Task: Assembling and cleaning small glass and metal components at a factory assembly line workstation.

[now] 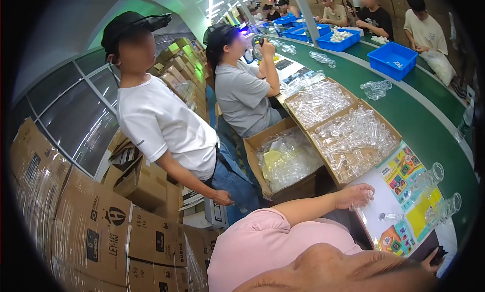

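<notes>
My left hand [352, 196] is closed around a small clear plastic piece [370, 195], held just above the white edge of the work table. At the lower right, my right hand [430, 262] shows only in part, its fingers curled at a black object [441, 255] whose kind I cannot make out. Between the hands, a small clear plastic part [389, 216] lies on the table. Two larger clear, flared tube-like parts [433, 174] rest farther right, over colourful printed sheets [401, 168].
A shallow carton [369, 163] of clear parts lies beyond my left hand, beside an open box [248, 153] of plastic bags. A green conveyor [419, 123] carries clear parts and blue bins [391, 64]. Co-workers sit along it; one person [169, 125] stands left, near stacked cartons [93, 231].
</notes>
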Motion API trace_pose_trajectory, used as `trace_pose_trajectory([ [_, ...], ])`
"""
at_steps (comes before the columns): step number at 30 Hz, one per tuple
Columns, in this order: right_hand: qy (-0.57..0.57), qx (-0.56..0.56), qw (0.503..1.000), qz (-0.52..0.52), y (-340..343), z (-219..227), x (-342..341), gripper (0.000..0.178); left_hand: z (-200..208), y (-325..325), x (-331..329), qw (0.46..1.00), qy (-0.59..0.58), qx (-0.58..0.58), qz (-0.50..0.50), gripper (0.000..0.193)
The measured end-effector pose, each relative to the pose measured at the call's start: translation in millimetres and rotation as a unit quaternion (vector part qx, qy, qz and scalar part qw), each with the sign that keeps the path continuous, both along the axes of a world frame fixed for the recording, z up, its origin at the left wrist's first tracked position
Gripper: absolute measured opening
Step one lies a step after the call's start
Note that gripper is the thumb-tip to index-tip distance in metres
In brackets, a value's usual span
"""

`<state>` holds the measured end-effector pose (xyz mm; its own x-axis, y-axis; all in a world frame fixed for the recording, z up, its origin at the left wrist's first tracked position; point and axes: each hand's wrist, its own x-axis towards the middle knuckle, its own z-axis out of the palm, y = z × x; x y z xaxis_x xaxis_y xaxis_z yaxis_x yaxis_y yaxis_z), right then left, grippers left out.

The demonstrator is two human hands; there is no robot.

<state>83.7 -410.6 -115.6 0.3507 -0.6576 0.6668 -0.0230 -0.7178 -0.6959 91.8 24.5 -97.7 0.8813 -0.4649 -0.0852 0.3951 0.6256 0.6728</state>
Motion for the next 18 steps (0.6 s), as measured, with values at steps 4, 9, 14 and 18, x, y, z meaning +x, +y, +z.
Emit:
trace_pose_trajectory([
  [4, -0.052, 0.101, 0.990, 0.079, -53, -49, 10, 0.051, -2, -5, 0, 1.000, -0.011, -0.001, -0.019, 0.031],
  [9, -0.006, 0.110, 0.990, 0.088, -9, 7, -7, 0.050, 1, -1, 1, 1.000, -0.003, 0.016, -0.004, 0.031],
  [14, -0.043, 0.058, 0.995, 0.073, -10, 4, -10, 0.045, 1, -4, 2, 1.000, -0.006, 0.017, -0.003, 0.031],
  [18, -0.066, 0.080, 0.990, 0.093, -8, 0, -9, 0.043, 1, -3, 3, 1.000, -0.008, 0.015, 0.003, 0.031],
])
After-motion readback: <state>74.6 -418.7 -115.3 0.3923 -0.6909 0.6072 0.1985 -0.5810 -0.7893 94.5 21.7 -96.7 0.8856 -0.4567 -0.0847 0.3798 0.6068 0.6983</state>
